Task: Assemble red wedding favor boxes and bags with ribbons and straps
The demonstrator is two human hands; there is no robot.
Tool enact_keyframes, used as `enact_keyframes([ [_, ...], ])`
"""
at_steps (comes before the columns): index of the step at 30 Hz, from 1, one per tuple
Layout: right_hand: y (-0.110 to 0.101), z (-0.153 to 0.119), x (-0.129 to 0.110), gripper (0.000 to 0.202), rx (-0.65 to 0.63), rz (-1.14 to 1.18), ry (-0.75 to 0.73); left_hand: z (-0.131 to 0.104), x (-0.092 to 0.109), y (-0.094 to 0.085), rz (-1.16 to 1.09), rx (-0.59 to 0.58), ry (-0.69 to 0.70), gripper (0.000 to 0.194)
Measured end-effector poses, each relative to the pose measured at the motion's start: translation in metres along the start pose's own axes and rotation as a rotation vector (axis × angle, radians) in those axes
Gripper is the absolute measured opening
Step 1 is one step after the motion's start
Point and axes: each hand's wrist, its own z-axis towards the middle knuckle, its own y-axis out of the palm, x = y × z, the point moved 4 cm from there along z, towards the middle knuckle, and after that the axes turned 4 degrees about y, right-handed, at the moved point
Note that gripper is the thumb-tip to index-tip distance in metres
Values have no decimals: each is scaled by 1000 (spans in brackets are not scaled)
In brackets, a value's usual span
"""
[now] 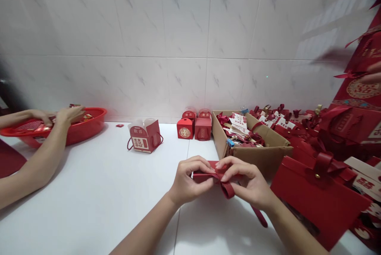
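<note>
Near the middle of the white table, my left hand point(193, 179) and my right hand point(248, 179) meet at a small red box point(202, 175). Dark red ribbon point(228, 190) forms a loop in front of the box, and a loose end hangs down below my right hand. The fingers of my left hand pinch the ribbon and the box edge on the left. My right hand has its thumb and fingers closed on the ribbon at the loop. Much of the box is hidden behind my fingers.
A cardboard box point(262, 151) of tags and ribbons stands behind my right hand. Several red gift bags point(318, 191) crowd the right. Small red boxes point(203, 126) stand by the wall, and an open one point(145, 136) further left. Another person's arms reach into a red basin point(86, 130).
</note>
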Motion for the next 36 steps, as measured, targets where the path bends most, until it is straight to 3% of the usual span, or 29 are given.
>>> enact_keyframes([
  [7,-1,0,3,14,66,92,12,2,0,0,-3,25,-26,5],
  [13,-3,-2,10,16,29,187,-5,0,0,2,22,69,-64,7],
  [19,-2,-2,16,19,75,288,0,-1,0,3,2,36,-37,3],
  [23,0,1,25,34,130,368,-20,0,-4,-7,83,160,-97,7],
  [26,5,5,38,35,190,304,83,-1,-15,-13,81,223,-240,13],
  [29,13,7,50,38,212,215,219,-5,-32,-12,21,187,-407,21],
  [32,19,7,60,46,202,205,305,-8,-46,-12,-24,170,-461,31],
  [36,27,5,68,60,145,196,364,-10,-62,-21,5,213,-517,29],
])
